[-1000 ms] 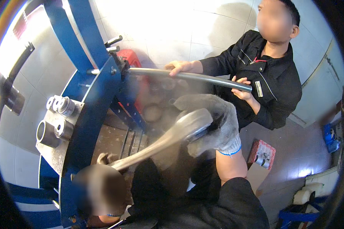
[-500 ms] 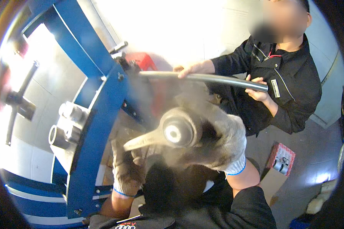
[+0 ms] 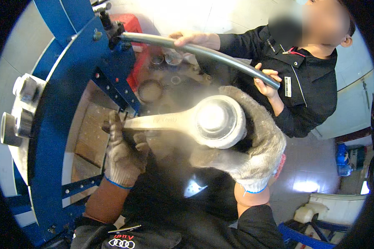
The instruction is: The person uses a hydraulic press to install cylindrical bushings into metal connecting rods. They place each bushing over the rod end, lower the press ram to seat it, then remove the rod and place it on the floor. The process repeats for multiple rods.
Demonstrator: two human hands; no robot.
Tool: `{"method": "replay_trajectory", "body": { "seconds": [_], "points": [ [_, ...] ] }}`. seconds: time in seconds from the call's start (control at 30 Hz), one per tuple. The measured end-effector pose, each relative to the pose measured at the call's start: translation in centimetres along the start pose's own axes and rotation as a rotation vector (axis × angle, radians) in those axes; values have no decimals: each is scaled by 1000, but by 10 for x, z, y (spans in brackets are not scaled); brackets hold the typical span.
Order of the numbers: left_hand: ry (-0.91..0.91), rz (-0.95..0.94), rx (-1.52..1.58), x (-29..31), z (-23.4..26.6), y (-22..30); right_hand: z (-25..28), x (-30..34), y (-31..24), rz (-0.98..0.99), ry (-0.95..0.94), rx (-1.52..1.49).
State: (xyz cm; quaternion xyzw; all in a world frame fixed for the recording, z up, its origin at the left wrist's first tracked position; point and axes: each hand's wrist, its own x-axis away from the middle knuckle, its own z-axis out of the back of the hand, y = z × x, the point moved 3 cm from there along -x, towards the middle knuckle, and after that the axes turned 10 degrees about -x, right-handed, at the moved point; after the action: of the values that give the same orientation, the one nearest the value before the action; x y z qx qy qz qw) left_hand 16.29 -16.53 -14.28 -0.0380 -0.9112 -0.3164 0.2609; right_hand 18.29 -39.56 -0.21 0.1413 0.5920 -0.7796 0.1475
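My right hand [image 3: 259,143], in a soiled knit glove, curls around the round head of a pale metal tool [image 3: 166,121], which looks like a short-handled ring wrench. A shiny domed metal part fills that head. The handle points left and tapers toward my left hand [image 3: 126,151]. That hand, gloved too, is open with fingers stretched upward and thumb apart, right by the handle's end; whether they touch is unclear. Across from me a co-worker's two bare hands grip a long steel pipe [image 3: 203,52], whose far end meets a clamp-like fitting [image 3: 114,31] on a blue steel frame [image 3: 58,103].
The blue frame stands at my left, with several metal cylinders [image 3: 24,120] on its outer plate. A red stool-like object [image 3: 131,27] and loose round parts lie beyond. The co-worker [image 3: 303,83] stands close at the right. Blue bars [image 3: 307,230] show at the lower right.
The tool and my right hand have risen and shifted right in view; the handle now lies nearly level. My view has turned, moving the frame and pipe leftward and up.
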Motion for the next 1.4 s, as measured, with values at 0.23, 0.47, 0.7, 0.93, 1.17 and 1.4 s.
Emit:
{"method": "replay_trajectory", "body": {
  "seconds": [0.23, 0.47, 0.7, 0.93, 1.17, 1.4],
  "points": [
    [-17, 29, -175, -1, -14, -4, 8, 2, 10, -69, 126, 34],
    [-159, 111, -22, 0, -23, 1, 15, 2, 12, 24, 167, 17],
    [-206, -8, -139, 5, -25, 5, 23, 3, 11, 99, 103, 194],
    [-9, -141, -196, 6, -23, 9, 36, -1, 37, -146, -35, -219],
    [-140, -382, -653, -13, -10, 10, 40, 8, 53, -601, -294, -443],
    [-408, 102, -722, -88, 29, -77, 85, 79, 147, -798, -385, -210]
  ]
}}
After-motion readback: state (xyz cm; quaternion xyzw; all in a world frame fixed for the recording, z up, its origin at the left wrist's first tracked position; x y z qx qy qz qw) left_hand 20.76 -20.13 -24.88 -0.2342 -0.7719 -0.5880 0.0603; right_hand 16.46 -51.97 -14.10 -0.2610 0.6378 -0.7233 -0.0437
